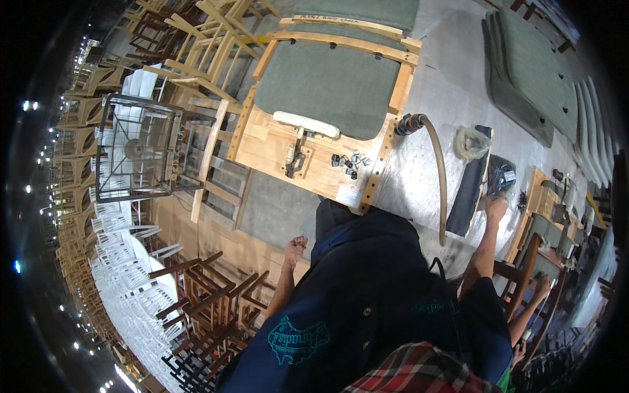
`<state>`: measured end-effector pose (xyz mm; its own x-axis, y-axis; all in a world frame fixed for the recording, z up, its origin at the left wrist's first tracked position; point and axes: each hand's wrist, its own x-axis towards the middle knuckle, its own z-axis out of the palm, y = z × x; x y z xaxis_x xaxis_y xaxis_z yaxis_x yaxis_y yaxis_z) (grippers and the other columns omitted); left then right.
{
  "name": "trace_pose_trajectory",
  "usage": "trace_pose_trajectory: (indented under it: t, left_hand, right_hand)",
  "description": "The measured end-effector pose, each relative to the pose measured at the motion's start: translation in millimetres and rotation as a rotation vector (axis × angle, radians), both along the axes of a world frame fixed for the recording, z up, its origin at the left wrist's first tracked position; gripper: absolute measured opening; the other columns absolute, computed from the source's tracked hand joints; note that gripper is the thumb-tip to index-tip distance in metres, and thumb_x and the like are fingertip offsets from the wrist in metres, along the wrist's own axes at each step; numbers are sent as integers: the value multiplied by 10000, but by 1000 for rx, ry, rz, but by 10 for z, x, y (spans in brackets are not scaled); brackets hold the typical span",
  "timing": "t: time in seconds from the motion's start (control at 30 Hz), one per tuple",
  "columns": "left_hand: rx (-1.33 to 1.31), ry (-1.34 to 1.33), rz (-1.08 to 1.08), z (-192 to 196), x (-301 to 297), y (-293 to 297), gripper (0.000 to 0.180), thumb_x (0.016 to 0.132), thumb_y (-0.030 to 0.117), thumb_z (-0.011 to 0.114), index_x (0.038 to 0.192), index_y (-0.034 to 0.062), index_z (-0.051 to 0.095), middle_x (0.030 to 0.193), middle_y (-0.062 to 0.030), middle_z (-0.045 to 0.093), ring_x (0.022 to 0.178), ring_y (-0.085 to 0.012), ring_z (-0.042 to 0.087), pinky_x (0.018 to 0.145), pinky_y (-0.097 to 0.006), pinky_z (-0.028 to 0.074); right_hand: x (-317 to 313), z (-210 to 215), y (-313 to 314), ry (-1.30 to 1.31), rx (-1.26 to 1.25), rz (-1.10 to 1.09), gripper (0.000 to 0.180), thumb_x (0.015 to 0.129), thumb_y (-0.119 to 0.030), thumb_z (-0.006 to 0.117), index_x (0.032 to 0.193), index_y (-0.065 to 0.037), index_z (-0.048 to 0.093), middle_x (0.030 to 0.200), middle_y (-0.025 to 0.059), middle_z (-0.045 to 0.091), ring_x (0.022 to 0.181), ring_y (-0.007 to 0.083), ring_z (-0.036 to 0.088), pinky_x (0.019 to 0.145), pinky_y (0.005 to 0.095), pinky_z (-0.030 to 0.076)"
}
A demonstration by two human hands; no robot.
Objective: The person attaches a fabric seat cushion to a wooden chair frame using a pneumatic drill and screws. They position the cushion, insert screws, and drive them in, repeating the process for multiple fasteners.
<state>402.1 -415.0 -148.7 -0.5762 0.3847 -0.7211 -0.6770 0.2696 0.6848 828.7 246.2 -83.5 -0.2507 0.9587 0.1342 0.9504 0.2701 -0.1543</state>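
Note:
My right hand [496,207] reaches onto the metal-topped table, its fingers closed at the near edge of a clear plastic bag [502,175] of dark pieces. My left hand [296,250] hangs beside my body, away from the table, with fingers curled and nothing visible in them. In front of me a green-grey upholstered panel [327,85] lies in a wooden jig [262,136]. A toggle clamp [293,160] with a white padded bar [306,124] bears against the panel's near edge. Several small black clips [352,164] lie loose on the jig board.
A brown hose [438,177] with a black-and-red fitting crosses the table. Beside the bag lie a dark roll [470,187] and a roll of clear wrap [472,143]. Stacked green panels [531,72] stand far right. Wooden chair frames [209,295] crowd the left; another person's hand [542,286] shows at right.

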Motion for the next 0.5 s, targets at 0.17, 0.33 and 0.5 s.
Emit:
trace_pose_trajectory:
  t: [0.17,0.33,0.5]
  left_hand:
    - [350,-325,155,-111,90,-268,180,955,202,443,856,150,585,957,-18,666,971,-208,622,750,-329,394]
    - [285,-281,207,-292,233,-149,197,941,199,441,758,173,510,881,-5,626,1002,-218,608,711,-331,375]
    - [206,-80,-112,-353,35,-525,177,951,214,462,858,140,593,957,-41,675,966,-204,618,715,-316,399]
  right_hand:
    - [218,-268,127,-25,35,63,540,741,-259,683,1170,66,633,1007,286,693,927,439,677,873,475,530]
    - [215,-181,137,0,83,90,427,781,-239,664,1096,48,649,969,287,693,932,448,674,863,495,525]
    - [115,-252,-68,131,-45,2,404,773,-238,668,1083,21,674,933,259,710,872,434,693,804,477,549]
